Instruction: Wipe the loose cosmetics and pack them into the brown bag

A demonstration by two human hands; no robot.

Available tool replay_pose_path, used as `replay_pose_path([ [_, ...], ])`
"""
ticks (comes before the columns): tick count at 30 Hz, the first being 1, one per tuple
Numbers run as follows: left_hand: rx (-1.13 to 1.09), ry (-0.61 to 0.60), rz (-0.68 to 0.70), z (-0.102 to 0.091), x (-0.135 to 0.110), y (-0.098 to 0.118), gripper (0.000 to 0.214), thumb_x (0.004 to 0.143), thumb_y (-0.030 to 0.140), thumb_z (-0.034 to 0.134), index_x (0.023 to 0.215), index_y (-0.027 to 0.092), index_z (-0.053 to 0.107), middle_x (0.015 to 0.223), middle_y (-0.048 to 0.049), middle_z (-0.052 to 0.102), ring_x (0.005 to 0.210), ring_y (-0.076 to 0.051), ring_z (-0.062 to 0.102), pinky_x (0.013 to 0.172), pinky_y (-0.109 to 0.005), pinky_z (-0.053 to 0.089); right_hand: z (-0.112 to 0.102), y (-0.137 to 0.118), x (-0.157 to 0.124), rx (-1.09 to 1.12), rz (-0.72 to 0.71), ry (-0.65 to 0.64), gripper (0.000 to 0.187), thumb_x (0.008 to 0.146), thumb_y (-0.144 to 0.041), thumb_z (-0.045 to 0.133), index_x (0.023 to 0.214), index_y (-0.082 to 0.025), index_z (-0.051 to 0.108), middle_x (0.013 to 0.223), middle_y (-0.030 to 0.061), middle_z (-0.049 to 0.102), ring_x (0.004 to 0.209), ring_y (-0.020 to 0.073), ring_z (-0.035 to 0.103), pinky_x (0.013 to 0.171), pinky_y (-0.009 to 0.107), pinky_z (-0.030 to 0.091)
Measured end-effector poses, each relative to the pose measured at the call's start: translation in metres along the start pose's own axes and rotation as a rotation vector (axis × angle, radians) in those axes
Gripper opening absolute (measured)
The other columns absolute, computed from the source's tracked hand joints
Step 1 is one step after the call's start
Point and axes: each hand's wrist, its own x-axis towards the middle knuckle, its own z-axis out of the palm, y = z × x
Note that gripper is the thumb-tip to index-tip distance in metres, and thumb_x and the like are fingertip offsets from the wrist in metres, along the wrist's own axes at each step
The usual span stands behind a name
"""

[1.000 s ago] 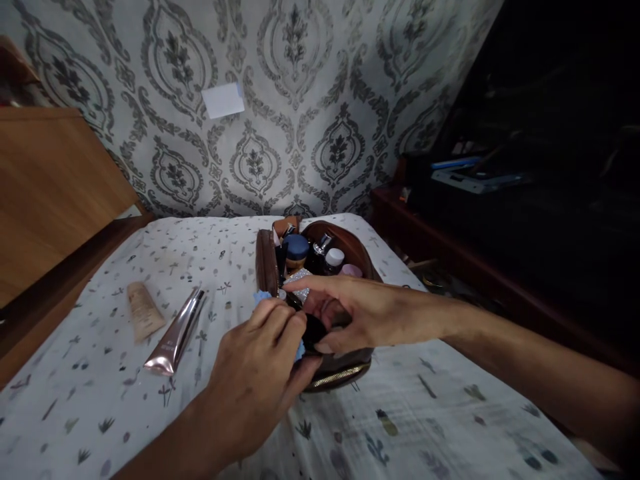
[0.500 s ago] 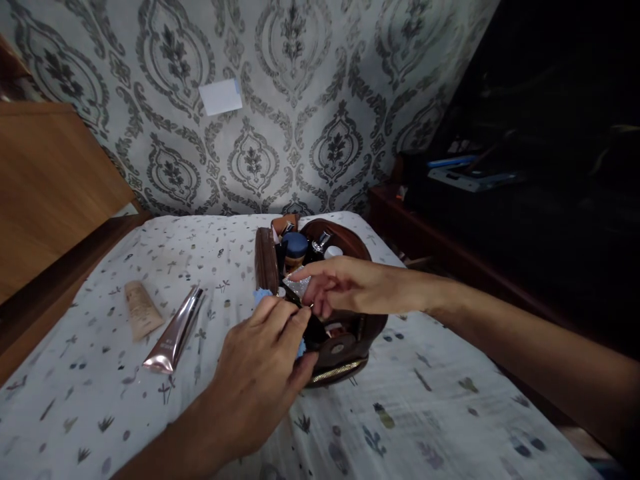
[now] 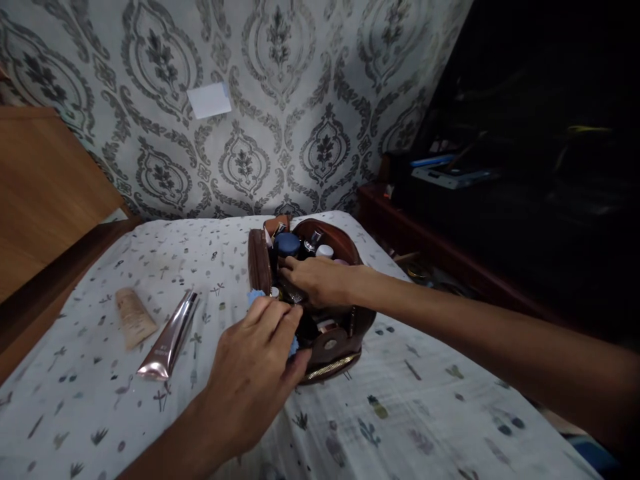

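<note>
A brown zip pouch point(image 3: 334, 345) lies open on the patterned sheet point(image 3: 390, 400), packed with small bottles and jars, among them a blue-lidded jar point(image 3: 287, 244). My left hand point(image 3: 260, 367) rests on the pouch's near left edge, fingers curled over a blue thing point(image 3: 256, 296) that mostly hides under them. My right hand point(image 3: 315, 280) reaches inside the pouch from the right, its fingers bent down among the contents; what they hold is hidden.
A rose-metallic tube point(image 3: 167, 333) and a beige tube point(image 3: 133, 317) lie on the sheet to the left. A wooden board point(image 3: 45, 187) stands at far left. A dark shelf with a blue-edged device point(image 3: 447, 175) is on the right, patterned wall behind.
My right hand has moved from above the pouch's near part deeper into it, towards the jars at the back, and its fingers have curled downward. My left hand stays on the pouch's edge.
</note>
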Motion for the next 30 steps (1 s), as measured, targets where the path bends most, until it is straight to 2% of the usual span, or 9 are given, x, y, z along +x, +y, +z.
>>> replay_pose_path([
  [2, 0.006, -0.004, 0.007, 0.0, 0.0, 0.0, 0.032, 0.092, 0.022, 0.056, 0.122, 0.015, 0.051, 0.11, -0.0083, 0.067, 0.106, -0.026, 0.061, 0.071, -0.037, 0.058, 0.0, 0.0, -0.002, 0.024, 0.03, 0.002, 0.057, 0.083, -0.019, 0.065, 0.136, -0.009, 0.05, 0.13, 0.0218, 0.055, 0.103, 0.0333, 0.068, 0.08, 0.04, 0.056],
  [8, 0.01, 0.014, 0.019, 0.001, 0.0, 0.001, 0.031, 0.093, 0.021, 0.054, 0.122, 0.014, 0.05, 0.111, -0.0096, 0.066, 0.107, -0.026, 0.06, 0.07, -0.037, 0.059, 0.003, -0.002, 0.0, 0.174, 0.186, 0.123, 0.056, 0.08, -0.029, 0.068, 0.129, -0.006, 0.053, 0.123, 0.0219, 0.056, 0.106, 0.0372, 0.066, 0.085, 0.044, 0.055],
  [13, 0.004, 0.01, 0.028, 0.001, 0.0, 0.0, 0.032, 0.093, 0.021, 0.055, 0.123, 0.012, 0.051, 0.11, -0.0105, 0.066, 0.106, -0.027, 0.06, 0.07, -0.039, 0.06, 0.003, -0.001, 0.005, 0.16, 0.156, 0.101, 0.051, 0.082, -0.019, 0.065, 0.13, -0.008, 0.054, 0.124, 0.0223, 0.056, 0.106, 0.0364, 0.067, 0.085, 0.043, 0.056],
  [19, -0.006, 0.022, 0.031, 0.001, 0.0, -0.001, 0.029, 0.094, 0.021, 0.053, 0.121, 0.012, 0.053, 0.107, -0.0112, 0.066, 0.103, -0.027, 0.06, 0.071, -0.039, 0.059, 0.002, -0.005, 0.001, 0.143, 0.164, 0.111, 0.053, 0.087, -0.017, 0.06, 0.138, -0.008, 0.049, 0.123, 0.023, 0.058, 0.104, 0.0356, 0.068, 0.084, 0.044, 0.056],
  [26, 0.013, 0.02, 0.026, 0.002, -0.001, 0.0, 0.028, 0.094, 0.022, 0.053, 0.121, 0.013, 0.053, 0.107, -0.0108, 0.065, 0.103, -0.027, 0.06, 0.068, -0.038, 0.059, 0.0, -0.01, 0.003, 0.182, 0.137, 0.038, 0.037, 0.088, -0.013, 0.058, 0.124, -0.005, 0.061, 0.119, 0.0228, 0.063, 0.107, 0.0318, 0.067, 0.086, 0.037, 0.053],
  [30, 0.016, 0.006, 0.02, 0.002, -0.001, 0.0, 0.028, 0.095, 0.022, 0.052, 0.122, 0.014, 0.051, 0.108, -0.0106, 0.065, 0.103, -0.027, 0.06, 0.07, -0.038, 0.058, -0.008, 0.001, -0.002, 0.226, 0.14, 0.011, 0.04, 0.081, -0.018, 0.067, 0.12, -0.01, 0.064, 0.12, 0.0186, 0.066, 0.104, 0.0295, 0.068, 0.079, 0.032, 0.053],
])
